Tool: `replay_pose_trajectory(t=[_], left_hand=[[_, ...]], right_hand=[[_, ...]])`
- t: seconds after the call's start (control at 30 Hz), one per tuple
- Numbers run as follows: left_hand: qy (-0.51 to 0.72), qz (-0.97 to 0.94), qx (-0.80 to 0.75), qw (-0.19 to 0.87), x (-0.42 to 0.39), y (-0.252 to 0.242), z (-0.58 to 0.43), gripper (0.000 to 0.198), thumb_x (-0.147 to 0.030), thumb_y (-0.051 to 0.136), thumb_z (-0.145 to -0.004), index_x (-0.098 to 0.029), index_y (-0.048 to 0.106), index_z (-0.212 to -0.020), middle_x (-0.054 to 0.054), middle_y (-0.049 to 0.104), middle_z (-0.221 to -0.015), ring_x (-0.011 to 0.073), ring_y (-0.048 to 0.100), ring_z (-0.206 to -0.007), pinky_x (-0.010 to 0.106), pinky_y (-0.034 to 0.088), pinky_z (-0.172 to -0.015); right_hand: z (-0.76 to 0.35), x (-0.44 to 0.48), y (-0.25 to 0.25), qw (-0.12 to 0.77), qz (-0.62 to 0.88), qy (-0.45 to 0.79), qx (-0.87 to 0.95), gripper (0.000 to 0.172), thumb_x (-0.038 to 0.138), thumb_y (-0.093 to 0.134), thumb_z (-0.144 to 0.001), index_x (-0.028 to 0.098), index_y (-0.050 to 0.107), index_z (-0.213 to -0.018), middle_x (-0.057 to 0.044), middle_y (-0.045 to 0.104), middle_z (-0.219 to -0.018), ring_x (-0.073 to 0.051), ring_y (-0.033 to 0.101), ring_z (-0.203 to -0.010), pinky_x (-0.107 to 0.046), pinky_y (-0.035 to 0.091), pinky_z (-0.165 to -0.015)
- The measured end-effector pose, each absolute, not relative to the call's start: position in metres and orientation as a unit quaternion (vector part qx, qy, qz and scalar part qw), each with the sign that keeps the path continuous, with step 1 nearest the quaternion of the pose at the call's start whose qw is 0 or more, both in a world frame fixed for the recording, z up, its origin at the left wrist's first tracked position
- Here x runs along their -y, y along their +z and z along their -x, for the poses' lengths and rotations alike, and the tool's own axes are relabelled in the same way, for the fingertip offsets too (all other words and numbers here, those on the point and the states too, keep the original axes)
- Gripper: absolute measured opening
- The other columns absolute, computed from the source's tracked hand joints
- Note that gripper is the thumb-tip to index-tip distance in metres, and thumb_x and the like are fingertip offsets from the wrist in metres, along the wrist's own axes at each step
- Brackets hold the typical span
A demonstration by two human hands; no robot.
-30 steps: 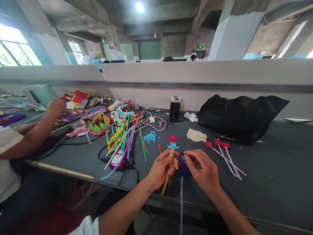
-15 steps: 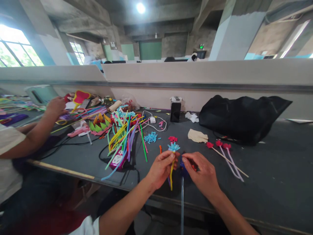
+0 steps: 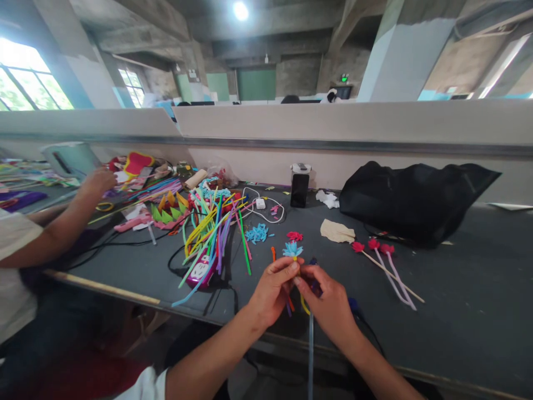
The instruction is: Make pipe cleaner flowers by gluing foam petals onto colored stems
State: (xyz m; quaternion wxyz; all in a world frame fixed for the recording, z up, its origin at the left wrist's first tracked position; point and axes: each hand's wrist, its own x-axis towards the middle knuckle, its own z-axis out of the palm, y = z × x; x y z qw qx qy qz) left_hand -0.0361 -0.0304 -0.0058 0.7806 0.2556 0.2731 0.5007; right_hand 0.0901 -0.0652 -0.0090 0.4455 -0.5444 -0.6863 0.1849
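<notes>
My left hand (image 3: 272, 291) is closed in a pinch on the yellow stem of a small blue paper flower (image 3: 292, 250), held upright above the dark table (image 3: 458, 311). My right hand (image 3: 327, 303) is closed too, its fingertips meeting the left hand on the same yellow stem just under the flower. The stem curls out below my fingers. An orange stick and a blue piece lie partly hidden beneath my hands.
A heap of coloured sticks (image 3: 212, 228) lies to the left, a red paper flower (image 3: 293, 236) behind my hands, three red flowers on sticks (image 3: 381, 258) to the right. A black bag (image 3: 412, 197) and a phone (image 3: 298, 189) stand at the back. Another person's arm (image 3: 62, 222) reaches in at the left.
My right hand has moved left off the dark blue piece and now pinches the yellow stem together with my left hand. The flower sits slightly higher.
</notes>
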Motion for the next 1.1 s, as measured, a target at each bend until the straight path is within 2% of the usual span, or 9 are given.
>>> replay_pose_trajectory(t=[0.2, 0.43, 0.67, 0.77, 0.87, 1.1], left_hand=[[0.494, -0.29, -0.258, 0.778, 0.031, -0.004, 0.037, 0.019, -0.022, 0.08, -0.065, -0.014, 0.073, -0.081, 0.003, 0.068, -0.079, 0.0117, 0.058, -0.065, 0.025, 0.045, -0.06], [0.517, -0.378, -0.263, 0.721, 0.034, 0.004, 0.039, 0.019, -0.026, 0.081, -0.064, -0.015, 0.075, -0.078, 0.005, 0.065, -0.079, 0.0141, 0.057, -0.071, 0.025, 0.046, -0.061], [0.567, -0.392, -0.295, 0.662, 0.035, 0.001, 0.041, 0.013, -0.024, 0.082, -0.062, -0.018, 0.075, -0.07, 0.003, 0.064, -0.082, 0.015, 0.059, -0.078, 0.025, 0.047, -0.068], [0.581, -0.401, -0.302, 0.641, 0.036, 0.001, 0.041, 0.009, -0.023, 0.081, -0.063, -0.018, 0.075, -0.068, 0.002, 0.063, -0.079, 0.0146, 0.06, -0.08, 0.024, 0.046, -0.07], [0.581, -0.366, -0.307, 0.659, 0.033, 0.003, 0.042, 0.01, -0.022, 0.082, -0.061, -0.018, 0.074, -0.067, 0.003, 0.066, -0.078, 0.0136, 0.06, -0.077, 0.023, 0.045, -0.07], [0.61, -0.287, -0.304, 0.673, 0.016, 0.007, 0.054, 0.013, -0.018, 0.082, -0.058, -0.015, 0.073, -0.067, 0.004, 0.072, -0.079, 0.0066, 0.052, -0.057, 0.02, 0.043, -0.061]], right_hand=[[-0.093, 0.066, -0.006, 0.47, 0.528, 0.263, 0.657, 0.015, 0.031, 0.053, -0.089, 0.02, 0.062, -0.083, 0.002, 0.064, -0.067, -0.014, 0.062, -0.061, -0.023, 0.047, -0.062], [-0.094, 0.068, -0.004, 0.5, 0.495, 0.29, 0.648, 0.012, 0.03, 0.054, -0.088, 0.021, 0.062, -0.086, 0.003, 0.062, -0.069, -0.012, 0.06, -0.062, -0.022, 0.046, -0.063], [-0.086, 0.073, -0.004, 0.49, 0.484, 0.369, 0.624, 0.019, 0.035, 0.055, -0.088, 0.02, 0.062, -0.082, 0.005, 0.055, -0.056, -0.011, 0.054, -0.054, -0.022, 0.042, -0.055], [-0.081, 0.074, -0.007, 0.495, 0.479, 0.404, 0.602, 0.021, 0.038, 0.053, -0.089, 0.019, 0.062, -0.086, 0.005, 0.053, -0.054, -0.01, 0.049, -0.05, -0.021, 0.039, -0.052], [-0.079, 0.075, -0.01, 0.501, 0.48, 0.426, 0.58, 0.022, 0.04, 0.053, -0.089, 0.019, 0.061, -0.09, 0.006, 0.051, -0.052, -0.009, 0.044, -0.047, -0.021, 0.035, -0.048], [-0.072, 0.079, -0.014, 0.484, 0.468, 0.49, 0.554, 0.029, 0.045, 0.054, -0.087, 0.018, 0.058, -0.079, 0.006, 0.048, -0.049, -0.008, 0.042, -0.046, -0.021, 0.031, -0.047]])
